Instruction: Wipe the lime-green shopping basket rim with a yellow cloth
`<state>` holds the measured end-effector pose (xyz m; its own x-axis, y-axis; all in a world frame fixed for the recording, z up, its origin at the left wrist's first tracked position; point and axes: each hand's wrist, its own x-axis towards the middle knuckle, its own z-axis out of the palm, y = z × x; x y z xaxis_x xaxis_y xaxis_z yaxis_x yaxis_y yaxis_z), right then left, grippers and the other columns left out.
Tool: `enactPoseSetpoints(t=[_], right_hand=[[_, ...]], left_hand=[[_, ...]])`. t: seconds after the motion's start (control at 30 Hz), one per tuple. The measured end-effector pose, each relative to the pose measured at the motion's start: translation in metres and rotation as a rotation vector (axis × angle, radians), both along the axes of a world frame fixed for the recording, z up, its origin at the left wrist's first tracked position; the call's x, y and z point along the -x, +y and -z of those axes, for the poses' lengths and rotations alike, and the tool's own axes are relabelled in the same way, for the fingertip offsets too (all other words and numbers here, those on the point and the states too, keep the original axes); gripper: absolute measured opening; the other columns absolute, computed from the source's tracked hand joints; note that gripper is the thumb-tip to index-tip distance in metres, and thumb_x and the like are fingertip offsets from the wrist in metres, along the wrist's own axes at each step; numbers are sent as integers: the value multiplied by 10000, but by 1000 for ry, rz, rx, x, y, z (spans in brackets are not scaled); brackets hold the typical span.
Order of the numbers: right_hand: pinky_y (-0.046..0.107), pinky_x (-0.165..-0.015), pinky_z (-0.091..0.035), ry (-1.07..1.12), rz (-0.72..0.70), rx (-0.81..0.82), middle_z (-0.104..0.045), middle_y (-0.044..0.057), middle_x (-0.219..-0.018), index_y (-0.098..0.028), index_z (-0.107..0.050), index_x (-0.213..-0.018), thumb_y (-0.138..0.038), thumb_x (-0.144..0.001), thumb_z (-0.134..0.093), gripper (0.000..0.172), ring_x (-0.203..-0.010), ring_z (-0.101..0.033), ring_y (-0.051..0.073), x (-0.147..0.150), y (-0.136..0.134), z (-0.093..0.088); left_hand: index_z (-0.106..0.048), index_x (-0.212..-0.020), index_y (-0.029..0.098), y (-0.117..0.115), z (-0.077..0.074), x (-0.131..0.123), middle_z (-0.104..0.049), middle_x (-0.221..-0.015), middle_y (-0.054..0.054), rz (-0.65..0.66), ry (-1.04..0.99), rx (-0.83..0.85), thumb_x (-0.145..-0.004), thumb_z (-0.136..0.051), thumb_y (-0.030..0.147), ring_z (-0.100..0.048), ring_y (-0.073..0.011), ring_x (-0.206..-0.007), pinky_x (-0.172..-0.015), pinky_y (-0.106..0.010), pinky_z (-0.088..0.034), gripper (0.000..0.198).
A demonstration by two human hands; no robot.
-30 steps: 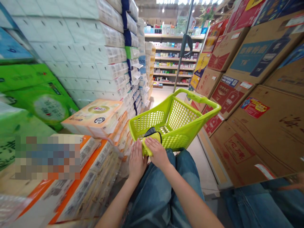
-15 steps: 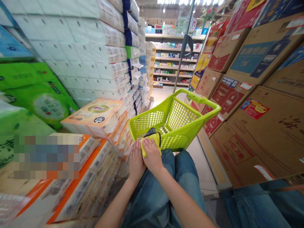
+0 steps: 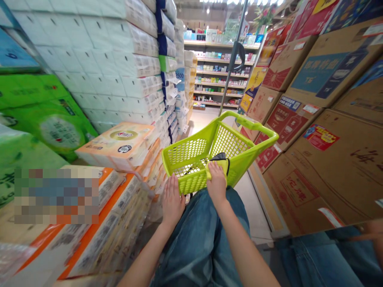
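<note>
Seen from the head-worn camera, looking forward and down, two bare forearms extend from 6 o'clock over blue denim jeans [image 3: 199, 243] toward a lime-green plastic shopping basket [image 3: 187, 152] at the centre of the field. The right hand [image 3: 217, 184] lies at 2 o'clock from the left hand [image 3: 172, 203] — its fingers [image 3: 214, 169] are extended and flat on a folded yellow fabric item [image 3: 220, 167] with a dark edge, and no clenching shows, so whether it is grasping the item cannot be told. The item sits inside the basket at its near rim, partly covered by the hand. The left hand is released, its fingers straight and slightly spread, resting against the basket's near wall and holding nothing.

Surroundings: from 9 to 11 o'clock stand high stacks of white wrapped tissue packs [image 3: 119, 59], with green packs [image 3: 38, 119] at the far left and orange-banded packs [image 3: 104, 225] at 8 o'clock. A pixelated patch [image 3: 56, 195] covers part of the stack at 8 o'clock. From 1 to 4 o'clock rise stacked cardboard cartons [image 3: 329, 167] with printed labels. At 12 o'clock, shelving [image 3: 218, 71] lines the far end of the aisle, with a metal pole [image 3: 230, 75] just before it.
</note>
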<state>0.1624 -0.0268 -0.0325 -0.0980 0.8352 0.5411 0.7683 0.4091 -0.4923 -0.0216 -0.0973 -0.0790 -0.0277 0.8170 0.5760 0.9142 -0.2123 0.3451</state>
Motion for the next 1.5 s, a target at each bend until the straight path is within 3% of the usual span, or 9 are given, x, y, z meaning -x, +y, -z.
enactPoseSetpoints(t=[0.17, 0.33, 0.5, 0.67, 0.87, 1.03, 1.3, 1.4, 1.5], right_hand=[[430, -1193, -273, -61, -295, 23, -494, 87, -1450, -123, -492, -1388, -11, -689, -449, 709, -1404, -367, 216, 79, -43, 8], [414, -1174, -314, -76, -514, 37, -510, 50, -1439, -183, -503, -1382, -3, -673, -425, 737, -1386, -395, 168, 46, -28, 3], [468, -1166, -315, 10, -284, -5, -557, 74, -1391, -177, -550, -1342, -1, -663, -389, 720, -1365, -430, 185, -29, 10, 1], [486, -1184, -268, 19, -24, -7, -522, 114, -1420, -117, -522, -1362, 14, -640, -408, 742, -1396, -382, 231, -2, 0, 6], [440, -1196, -255, -51, -255, 34, -467, 100, -1470, -123, -464, -1407, -1, -669, -444, 748, -1420, -337, 206, 75, -39, 7], [412, -1185, -289, -121, -499, 28, -472, 61, -1470, -173, -458, -1417, -5, -680, -429, 756, -1411, -351, 171, 54, -32, 3], [481, -1181, -284, -38, -172, -11, -512, 88, -1433, -154, -506, -1381, -2, -653, -396, 752, -1388, -394, 207, -36, 10, -1], [476, -1185, -272, -62, -37, 17, -506, 135, -1431, -81, -509, -1369, 7, -636, -418, 744, -1390, -391, 240, -12, 0, -3], [443, -1188, -277, -100, -97, 44, -492, 133, -1444, -77, -493, -1381, 14, -648, -443, 740, -1395, -382, 231, 38, -23, 0]], left_hand=[[-117, -1531, 124, 0, 5, 3, -272, -1569, -164, -6, 24, -2, -847, -442, 116, -232, -266, -1461, -1168, -491, -279, 757], [-108, -1532, 125, 0, 3, 4, -276, -1567, -164, 4, 16, 4, -842, -467, 130, -247, -273, -1456, -1167, -491, -282, 778], [-85, -1534, 118, 0, 0, 1, -246, -1578, -164, 3, 11, 12, -838, -465, 102, -217, -280, -1465, -1173, -511, -262, 794], [-80, -1534, 114, 0, 0, -1, -241, -1577, -175, -1, 6, 4, -833, -477, 103, -225, -291, -1462, -1166, -525, -272, 805], [-105, -1533, 128, 1, 4, 4, -276, -1565, -174, 20, 12, 0, -842, -468, 128, -243, -283, -1457, -1162, -508, -289, 780], [-110, -1533, 135, 1, 4, 5, -268, -1570, -165, 34, 3, -17, -846, -462, 133, -244, -285, -1456, -1160, -518, -290, 772], [-112, -1531, 121, 0, -2, 2, -258, -1575, -160, 3, 14, 13, -831, -459, 97, -217, -278, -1465, -1174, -513, -265, 781], [-106, -1532, 124, 0, -1, 1, -264, -1570, -169, 0, 2, 2, -830, -465, 103, -230, -284, -1460, -1165, -522, -278, 788], [-101, -1533, 126, 0, 2, 1, -275, -1563, -180, 5, 3, -10, -844, -470, 130, -243, -289, -1455, -1152, -527, -299, 781]])
